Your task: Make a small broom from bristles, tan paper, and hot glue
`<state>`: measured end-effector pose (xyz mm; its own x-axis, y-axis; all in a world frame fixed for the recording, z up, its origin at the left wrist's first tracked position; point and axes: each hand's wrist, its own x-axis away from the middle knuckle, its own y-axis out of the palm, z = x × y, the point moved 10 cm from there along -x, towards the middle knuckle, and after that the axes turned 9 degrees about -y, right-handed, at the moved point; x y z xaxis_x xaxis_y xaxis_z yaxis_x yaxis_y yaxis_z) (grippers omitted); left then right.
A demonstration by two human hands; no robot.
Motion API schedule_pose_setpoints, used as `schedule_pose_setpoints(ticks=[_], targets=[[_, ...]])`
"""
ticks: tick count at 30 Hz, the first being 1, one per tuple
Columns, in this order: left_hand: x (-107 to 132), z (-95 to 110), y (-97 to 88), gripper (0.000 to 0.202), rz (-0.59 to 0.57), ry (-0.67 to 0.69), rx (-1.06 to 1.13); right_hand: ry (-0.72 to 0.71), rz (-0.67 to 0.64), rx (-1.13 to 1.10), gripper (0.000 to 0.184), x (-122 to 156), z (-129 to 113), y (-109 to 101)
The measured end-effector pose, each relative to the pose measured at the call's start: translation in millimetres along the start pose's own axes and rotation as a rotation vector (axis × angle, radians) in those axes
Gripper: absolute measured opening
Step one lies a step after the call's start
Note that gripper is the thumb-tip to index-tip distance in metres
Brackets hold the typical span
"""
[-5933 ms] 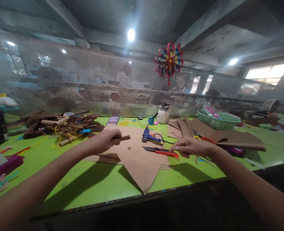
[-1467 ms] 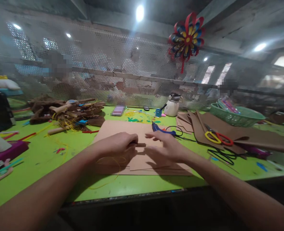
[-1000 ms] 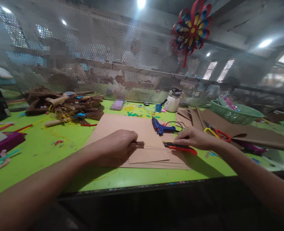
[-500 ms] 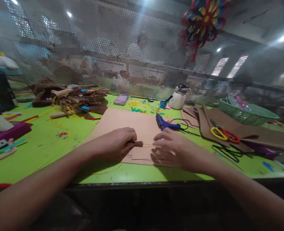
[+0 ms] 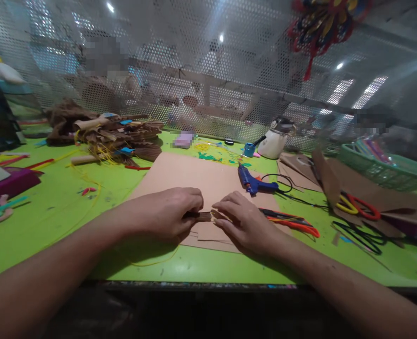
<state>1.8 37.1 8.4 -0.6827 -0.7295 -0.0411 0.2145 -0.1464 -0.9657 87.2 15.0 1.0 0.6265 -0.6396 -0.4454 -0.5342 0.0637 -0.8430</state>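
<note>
My left hand is closed around a thin bundle of pleated brown paper, whose end sticks out to the right. Close against that end is my right hand, thumb and fingers curled round a thin yellow thread. Both hands are low over a sheet of light brown paper. A smaller brown piece lies on the sheet below them. Orange-handled pliers or scissors lie beyond my right hand, their front part hidden by it.
A blue glue gun lies on the sheet's right side. Brown paper fans are piled back left. At the right are red-and-yellow scissors, a black cord and a green basket. A white bottle stands behind.
My right hand has moved left to the end of the paper bundle, and its fingers have drawn in. The orange-handled tool now shows. The view has turned slightly left.
</note>
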Motion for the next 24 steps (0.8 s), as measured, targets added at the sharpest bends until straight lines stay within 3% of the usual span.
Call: schedule_pose_setpoints(ticks=[5,10,20,24], targets=[[2,7,-0.1,0.015,0.001,0.041,0.010,-0.021,-0.011,-0.014,0.018,-7,-4,6],[2,10,0.9,0.010,0.047,0.083,-0.017,-0.043,0.076,-0.066,0.014,-10,-1,7],[-2,1,0.6,0.025,0.081,0.048,-0.014,-0.004,0.075,-0.085,0.017,-12,0,6],[0,-2,-4.0,0.031,0.102,0.011,-0.011,0.054,0.101,-0.108,0.016,-13,8,-8]])
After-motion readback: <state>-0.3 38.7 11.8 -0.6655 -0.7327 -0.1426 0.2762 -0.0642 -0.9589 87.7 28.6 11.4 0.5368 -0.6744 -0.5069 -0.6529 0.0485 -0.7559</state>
